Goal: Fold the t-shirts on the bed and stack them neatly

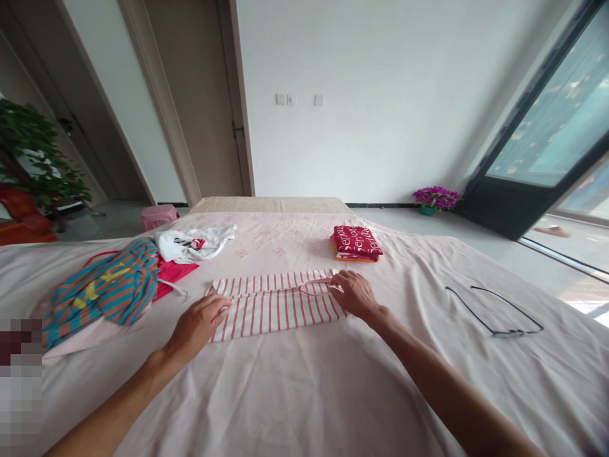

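Observation:
A white garment with red stripes (276, 311) lies on the sheet in a long folded strip, a fold line running along its length. At its left end, my left hand (207, 312) has bent fingers closed on the cloth. My right hand (354, 292) grips the upper right corner, fingers curled and their tips partly hidden. Beside the right fingers a thin pale pink strap or cord (311, 285) forms a loop on the garment. Just beyond my right hand sits a stack of folded red cloth with white lettering (356, 242), orange showing underneath.
At the left lie a loose blue-and-brown striped garment (107, 289) and a crumpled white garment (195, 244). Glasses (504, 324) rest on the wrinkled pink sheet (304, 387) at the right. Behind stand a pink stool (159, 216) and a pot of purple flowers (435, 198).

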`<move>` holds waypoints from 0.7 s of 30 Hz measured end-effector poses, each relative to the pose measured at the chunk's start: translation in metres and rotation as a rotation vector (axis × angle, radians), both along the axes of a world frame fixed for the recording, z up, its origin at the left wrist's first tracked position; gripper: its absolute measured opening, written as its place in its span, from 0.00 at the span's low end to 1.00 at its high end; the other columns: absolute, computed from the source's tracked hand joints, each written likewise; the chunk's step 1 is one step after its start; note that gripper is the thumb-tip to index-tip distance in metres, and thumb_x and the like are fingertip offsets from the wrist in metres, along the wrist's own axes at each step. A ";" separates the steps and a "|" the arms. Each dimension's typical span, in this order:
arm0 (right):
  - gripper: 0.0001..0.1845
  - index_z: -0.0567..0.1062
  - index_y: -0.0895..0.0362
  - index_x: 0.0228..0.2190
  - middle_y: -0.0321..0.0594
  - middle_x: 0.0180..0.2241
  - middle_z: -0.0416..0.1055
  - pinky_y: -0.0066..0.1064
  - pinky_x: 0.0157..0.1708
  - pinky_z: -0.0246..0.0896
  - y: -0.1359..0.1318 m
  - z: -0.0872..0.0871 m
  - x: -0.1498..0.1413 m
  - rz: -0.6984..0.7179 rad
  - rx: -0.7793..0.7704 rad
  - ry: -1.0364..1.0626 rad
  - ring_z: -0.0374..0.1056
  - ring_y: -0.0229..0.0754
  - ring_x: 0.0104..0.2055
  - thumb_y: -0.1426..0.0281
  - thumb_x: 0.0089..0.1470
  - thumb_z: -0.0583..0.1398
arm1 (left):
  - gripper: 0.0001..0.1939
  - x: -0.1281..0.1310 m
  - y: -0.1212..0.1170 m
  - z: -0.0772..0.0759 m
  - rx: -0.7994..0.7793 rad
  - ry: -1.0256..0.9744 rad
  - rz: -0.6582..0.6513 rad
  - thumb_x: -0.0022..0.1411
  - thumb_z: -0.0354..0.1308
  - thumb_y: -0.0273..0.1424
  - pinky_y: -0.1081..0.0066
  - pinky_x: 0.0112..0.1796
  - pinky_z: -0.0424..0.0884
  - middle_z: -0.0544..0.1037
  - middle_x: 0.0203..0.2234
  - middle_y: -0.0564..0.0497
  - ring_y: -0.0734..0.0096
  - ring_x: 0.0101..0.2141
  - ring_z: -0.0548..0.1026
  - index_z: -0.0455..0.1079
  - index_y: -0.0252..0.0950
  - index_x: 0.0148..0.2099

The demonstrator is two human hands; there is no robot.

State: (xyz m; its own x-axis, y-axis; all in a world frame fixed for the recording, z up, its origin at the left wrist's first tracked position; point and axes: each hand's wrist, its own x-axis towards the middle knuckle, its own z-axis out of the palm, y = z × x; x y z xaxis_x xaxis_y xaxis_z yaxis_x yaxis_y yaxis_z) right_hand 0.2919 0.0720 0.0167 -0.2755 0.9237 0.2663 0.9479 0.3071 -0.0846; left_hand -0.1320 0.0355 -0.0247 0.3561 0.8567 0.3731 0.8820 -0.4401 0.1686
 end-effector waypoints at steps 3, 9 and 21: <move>0.10 0.78 0.54 0.39 0.42 0.38 0.75 0.32 0.43 0.54 0.007 0.004 -0.027 0.115 0.009 -0.026 0.67 0.43 0.42 0.66 0.62 0.57 | 0.11 0.000 0.017 0.007 0.085 0.073 0.091 0.66 0.51 0.32 0.64 0.47 0.69 0.77 0.43 0.48 0.63 0.44 0.75 0.73 0.42 0.47; 0.11 0.79 0.52 0.42 0.43 0.42 0.75 0.35 0.44 0.53 0.026 -0.004 -0.067 0.277 -0.034 -0.093 0.65 0.46 0.46 0.70 0.62 0.57 | 0.07 0.004 0.036 0.007 0.095 0.200 0.089 0.65 0.54 0.30 0.64 0.41 0.66 0.77 0.37 0.47 0.60 0.40 0.73 0.74 0.41 0.39; 0.13 0.79 0.54 0.41 0.43 0.40 0.75 0.32 0.46 0.55 0.021 -0.007 -0.060 0.322 -0.101 0.005 0.66 0.43 0.45 0.73 0.62 0.54 | 0.07 0.001 0.032 0.009 0.034 0.143 0.024 0.65 0.50 0.27 0.63 0.46 0.64 0.75 0.33 0.49 0.63 0.39 0.72 0.69 0.39 0.35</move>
